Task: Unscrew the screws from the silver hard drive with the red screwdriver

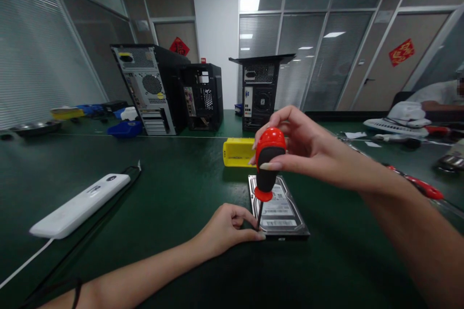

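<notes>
On the green table [152, 203], seen from the head camera, a hard drive [281, 207] lies flat near the front edge; the right hand [308, 147], wrist raised, pinches the screwdriver [267, 164] upright by its red-and-black handle; the left hand [226, 229] rests curled beside the drive's near-left corner, fingertips steadying the shaft.

— What sort of room is this?
— An office, walled with glass partitions [326, 48] in pale frames, slatted blinds [32, 48] down the left side.
— And the light?
— Ceiling panels, one bright rectangle [250, 3] reflected high in the glass.
— Any decoration?
— Red paper ornaments, one on the right-hand panel [401, 52], another at the back [179, 47].
— Furniture?
— A long, dark green surface [174, 188], and a white pillar [215, 19] behind it.
</notes>
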`<state>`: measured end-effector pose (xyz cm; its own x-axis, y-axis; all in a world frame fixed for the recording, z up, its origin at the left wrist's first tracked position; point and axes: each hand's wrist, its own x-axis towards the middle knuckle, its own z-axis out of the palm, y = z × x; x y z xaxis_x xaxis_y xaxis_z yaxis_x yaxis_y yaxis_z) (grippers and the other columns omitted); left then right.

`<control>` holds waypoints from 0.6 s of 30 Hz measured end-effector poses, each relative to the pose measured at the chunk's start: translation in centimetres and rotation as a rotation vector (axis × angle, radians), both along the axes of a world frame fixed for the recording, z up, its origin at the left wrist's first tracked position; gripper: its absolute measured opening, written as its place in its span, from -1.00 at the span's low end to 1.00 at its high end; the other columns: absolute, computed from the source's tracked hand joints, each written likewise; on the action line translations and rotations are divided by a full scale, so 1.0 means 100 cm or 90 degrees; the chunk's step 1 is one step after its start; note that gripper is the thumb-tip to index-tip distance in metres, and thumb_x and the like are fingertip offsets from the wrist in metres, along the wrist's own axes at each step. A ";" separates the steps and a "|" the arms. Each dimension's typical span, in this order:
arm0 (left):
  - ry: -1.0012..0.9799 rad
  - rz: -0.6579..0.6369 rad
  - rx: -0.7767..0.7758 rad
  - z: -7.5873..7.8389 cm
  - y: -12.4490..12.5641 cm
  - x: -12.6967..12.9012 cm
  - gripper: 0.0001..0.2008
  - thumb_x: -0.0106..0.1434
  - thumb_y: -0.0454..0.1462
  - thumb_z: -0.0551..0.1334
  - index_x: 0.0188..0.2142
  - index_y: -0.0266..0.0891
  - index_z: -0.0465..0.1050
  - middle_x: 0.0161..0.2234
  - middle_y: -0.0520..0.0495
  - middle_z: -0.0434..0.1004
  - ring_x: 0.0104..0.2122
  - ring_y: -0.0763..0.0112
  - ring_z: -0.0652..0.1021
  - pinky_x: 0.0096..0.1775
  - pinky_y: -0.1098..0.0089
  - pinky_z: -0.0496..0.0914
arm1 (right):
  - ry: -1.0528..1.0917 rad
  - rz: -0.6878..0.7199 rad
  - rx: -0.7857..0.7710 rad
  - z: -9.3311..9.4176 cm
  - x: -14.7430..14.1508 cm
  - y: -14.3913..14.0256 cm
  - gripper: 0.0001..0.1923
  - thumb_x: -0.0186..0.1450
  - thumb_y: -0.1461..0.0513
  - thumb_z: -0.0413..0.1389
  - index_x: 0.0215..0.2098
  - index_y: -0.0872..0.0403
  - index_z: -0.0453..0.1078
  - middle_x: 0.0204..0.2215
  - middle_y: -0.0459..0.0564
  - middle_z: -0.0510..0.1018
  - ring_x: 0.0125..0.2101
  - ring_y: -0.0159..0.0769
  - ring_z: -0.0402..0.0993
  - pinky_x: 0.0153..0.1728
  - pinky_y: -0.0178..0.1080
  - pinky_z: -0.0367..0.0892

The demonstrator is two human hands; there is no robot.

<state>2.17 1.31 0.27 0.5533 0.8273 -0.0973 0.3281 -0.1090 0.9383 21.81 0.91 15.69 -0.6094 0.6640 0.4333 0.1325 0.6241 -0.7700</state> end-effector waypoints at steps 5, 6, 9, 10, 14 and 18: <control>-0.013 -0.013 0.010 -0.002 0.002 -0.003 -0.69 -0.02 -0.14 0.43 -0.35 -0.33 0.57 -0.67 0.22 -0.03 -0.62 0.58 0.01 -0.53 0.45 -0.13 | 0.039 0.023 -0.045 0.001 0.001 0.004 -0.68 0.25 0.27 0.21 -0.13 0.01 0.17 -0.26 -0.16 0.48 -0.23 -0.42 0.52 -0.17 -0.32 0.49; -0.018 -0.014 0.010 -0.002 0.002 -0.003 -0.68 -0.02 -0.14 0.43 -0.34 -0.33 0.57 -0.67 0.22 -0.03 -0.61 0.59 0.01 -0.53 0.46 -0.13 | 0.040 0.023 -0.045 0.001 0.001 0.004 -0.69 0.25 0.27 0.20 -0.13 0.01 0.17 -0.25 -0.15 0.49 -0.21 -0.41 0.52 -0.17 -0.31 0.49; -0.027 -0.013 -0.001 -0.003 0.001 -0.003 -0.69 -0.03 -0.16 0.44 -0.34 -0.34 0.57 -0.67 0.23 -0.04 -0.61 0.59 0.01 -0.53 0.46 -0.13 | 0.037 0.033 -0.043 0.003 0.002 0.004 -0.70 0.26 0.29 0.19 -0.11 0.03 0.20 -0.25 -0.13 0.50 -0.18 -0.39 0.52 -0.15 -0.30 0.48; -0.028 -0.010 -0.004 -0.003 0.000 -0.002 -0.69 -0.02 -0.16 0.44 -0.34 -0.34 0.57 -0.67 0.23 -0.04 -0.61 0.59 0.01 -0.53 0.46 -0.12 | 0.036 0.037 -0.043 0.004 0.002 0.004 -0.70 0.27 0.29 0.19 -0.09 0.03 0.20 -0.25 -0.12 0.50 -0.17 -0.39 0.52 -0.13 -0.30 0.48; -0.019 0.000 0.010 -0.004 -0.001 -0.001 -0.70 0.00 -0.14 0.42 -0.35 -0.33 0.58 -0.67 0.21 -0.02 -0.61 0.58 0.01 -0.53 0.45 -0.13 | 0.027 0.046 -0.045 0.006 0.001 0.001 -0.69 0.31 0.29 0.13 -0.01 0.03 0.20 -0.15 -0.06 0.49 -0.09 -0.37 0.48 -0.08 -0.29 0.45; -0.005 0.008 0.016 -0.007 -0.001 -0.001 -0.68 0.00 -0.12 0.42 -0.35 -0.33 0.58 -0.68 0.21 -0.01 -0.62 0.58 0.01 -0.54 0.44 -0.14 | 0.005 0.077 -0.056 0.006 0.003 -0.002 -0.67 0.36 0.30 0.07 0.08 -0.01 0.19 -0.03 -0.06 0.45 -0.01 -0.39 0.43 0.00 -0.30 0.40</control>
<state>2.03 1.20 -0.40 0.5431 0.8365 -0.0727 0.3229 -0.1281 0.9377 22.13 0.66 16.25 -0.6836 0.6219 0.3820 0.0542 0.5652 -0.8232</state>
